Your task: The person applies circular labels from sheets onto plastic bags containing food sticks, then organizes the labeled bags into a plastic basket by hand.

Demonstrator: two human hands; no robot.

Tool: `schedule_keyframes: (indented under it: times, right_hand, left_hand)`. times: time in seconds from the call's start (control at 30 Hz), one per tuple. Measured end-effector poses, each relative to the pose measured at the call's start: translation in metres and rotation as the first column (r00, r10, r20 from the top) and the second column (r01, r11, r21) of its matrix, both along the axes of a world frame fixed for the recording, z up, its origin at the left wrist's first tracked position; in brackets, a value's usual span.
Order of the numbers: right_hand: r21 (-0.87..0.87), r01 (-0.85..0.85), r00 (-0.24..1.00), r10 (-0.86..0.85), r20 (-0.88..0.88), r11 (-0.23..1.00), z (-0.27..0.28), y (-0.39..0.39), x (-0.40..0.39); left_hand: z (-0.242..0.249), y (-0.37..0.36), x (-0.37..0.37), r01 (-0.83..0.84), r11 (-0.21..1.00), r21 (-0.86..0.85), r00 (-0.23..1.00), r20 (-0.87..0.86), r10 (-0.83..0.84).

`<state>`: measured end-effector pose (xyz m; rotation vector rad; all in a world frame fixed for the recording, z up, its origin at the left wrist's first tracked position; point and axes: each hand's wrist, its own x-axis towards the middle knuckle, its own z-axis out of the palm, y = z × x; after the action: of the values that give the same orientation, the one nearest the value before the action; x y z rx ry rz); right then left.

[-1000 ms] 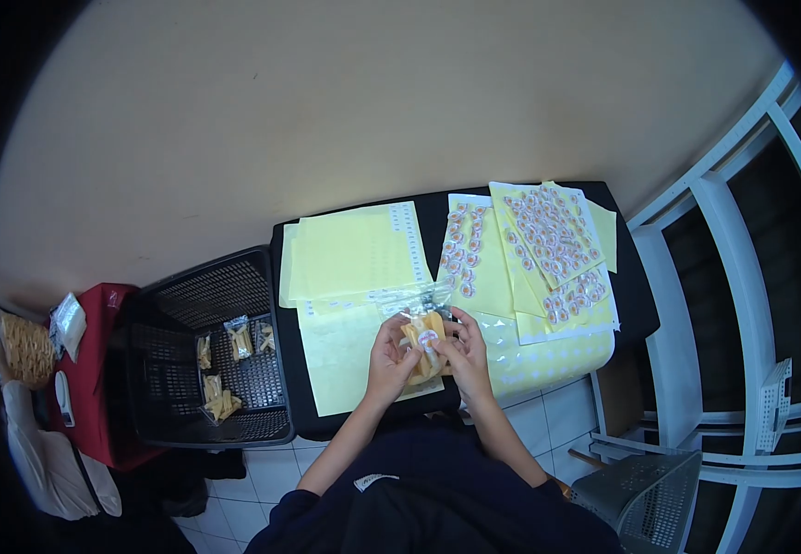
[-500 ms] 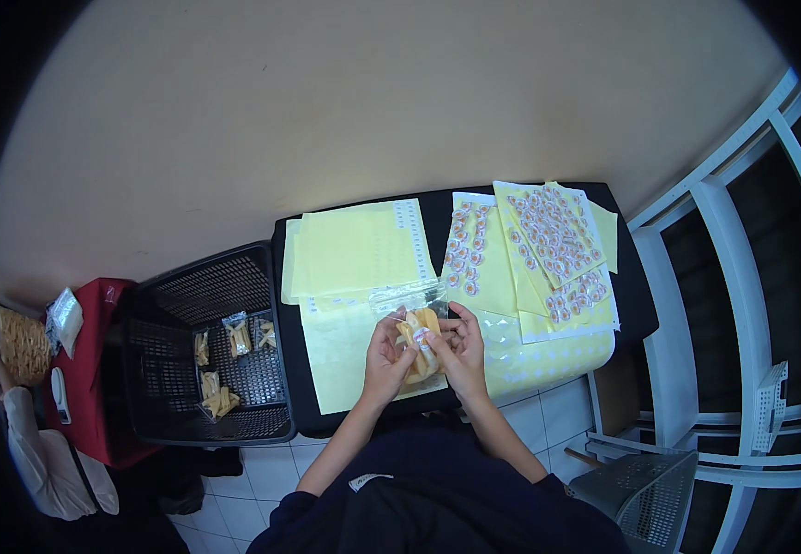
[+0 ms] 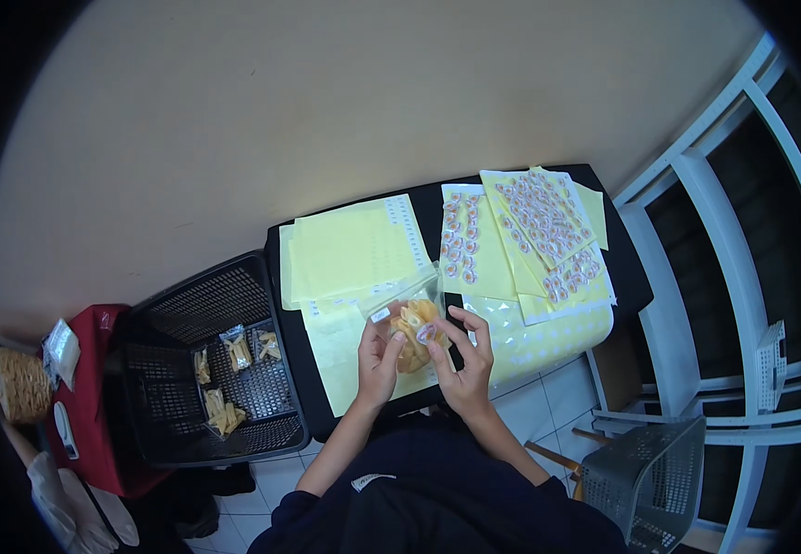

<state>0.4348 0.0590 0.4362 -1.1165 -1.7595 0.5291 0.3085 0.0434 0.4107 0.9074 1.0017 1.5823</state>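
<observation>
A clear plastic pouch of yellowish snack pieces (image 3: 409, 319) is held over the table in front of me. My left hand (image 3: 379, 363) grips its left side, thumb over the front. My right hand (image 3: 467, 365) is at the right side, thumb and fingertips around a small round sticker (image 3: 428, 333) against the pouch front; the other fingers are partly raised. A small white label (image 3: 380, 315) shows near the pouch's upper left. Beneath lie pale yellow backing sheets (image 3: 349, 254), some with small printed labels along an edge.
Sheets of round stickers (image 3: 548, 222) lie at the table's right. A black plastic basket (image 3: 294, 406) with several snack packs stands left, beside a red-covered surface (image 3: 96, 406) and another person's sleeve (image 3: 54, 494). White shelving (image 3: 682, 277) and a grey basket (image 3: 668, 480) are right.
The pouch has turned and its top tilts up to the right, showing the white label. My right fingers have spread a little. The view has shifted slightly.
</observation>
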Motion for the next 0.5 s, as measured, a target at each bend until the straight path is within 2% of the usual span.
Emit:
schedule_keyframes:
  times: [0.07, 0.1, 0.17, 0.23, 0.27, 0.33, 0.4, 0.47, 0.5]
  right_hand:
    - [0.007, -0.016, 0.999, 0.016, -0.037, 1.0, -0.005, -0.003, -0.003]
    - [0.005, 0.001, 0.999, -0.001, -0.037, 1.0, -0.004, -0.006, -0.004]
    - [-0.103, 0.016, 0.979, -0.036, -0.202, 0.995, 0.002, -0.013, -0.007]
    - [-0.121, 0.034, 0.977, -0.059, -0.204, 0.992, 0.006, -0.022, -0.005]
    - [-0.131, 0.035, 0.976, -0.062, -0.208, 0.991, 0.006, -0.025, -0.003]
    - [-0.115, 0.019, 0.968, -0.047, -0.247, 0.993, 0.006, -0.032, 0.006]
    - [-0.098, 0.002, 0.958, -0.03, -0.285, 0.995, 0.004, -0.036, 0.015]
    - [-0.194, -0.057, 0.857, -0.052, -0.513, 0.979, 0.003, -0.038, 0.025]
    - [-0.203, -0.094, 0.82, -0.04, -0.572, 0.975, 0.011, -0.044, 0.027]
  left_hand:
    - [0.002, -0.005, -0.002, 0.027, 1.0, 0.002, 1.0, -0.012, -0.027]
    - [0.002, -0.007, -0.004, 0.042, 0.997, 0.062, 0.999, -0.025, -0.04]
    - [0.005, -0.01, -0.005, 0.073, 0.99, 0.118, 0.997, -0.037, -0.069]
    - [0.01, -0.013, -0.003, 0.098, 0.976, 0.192, 0.991, -0.108, -0.078]
    - [0.013, -0.014, -0.003, 0.109, 0.975, 0.192, 0.99, -0.108, -0.089]
    - [0.017, -0.016, -0.002, 0.195, 0.981, 0.008, 0.98, -0.026, -0.195]
    - [0.014, -0.018, 0.001, 0.233, 0.97, 0.063, 0.972, -0.044, -0.23]
    - [0.014, -0.023, 0.011, 0.274, 0.955, 0.112, 0.961, -0.063, -0.268]
    - [0.017, -0.026, 0.019, 0.305, 0.944, 0.126, 0.951, -0.085, -0.296]
